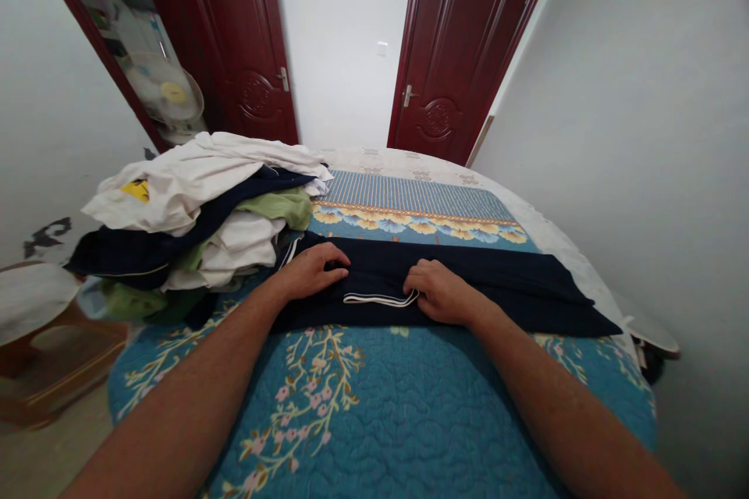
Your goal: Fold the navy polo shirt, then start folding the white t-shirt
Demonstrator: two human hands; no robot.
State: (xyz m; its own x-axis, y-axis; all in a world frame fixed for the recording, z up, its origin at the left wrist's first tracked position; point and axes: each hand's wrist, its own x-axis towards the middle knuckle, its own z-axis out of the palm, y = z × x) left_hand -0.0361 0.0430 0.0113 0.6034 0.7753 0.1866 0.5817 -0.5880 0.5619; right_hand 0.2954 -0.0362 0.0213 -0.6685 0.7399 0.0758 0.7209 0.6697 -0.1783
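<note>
A dark navy garment with white trim lies stretched across the blue floral quilt on the bed. My left hand rests on its left part, fingers curled and pressing into the cloth. My right hand is closed on the garment's white-edged hem near the middle, pinching a fold. Both forearms reach in from the bottom of the view.
A heap of white, green and navy clothes sits on the bed's left side. A wooden stool stands on the floor at left. Two dark red doors are beyond the bed, a fan in the left doorway. A white wall runs along the right.
</note>
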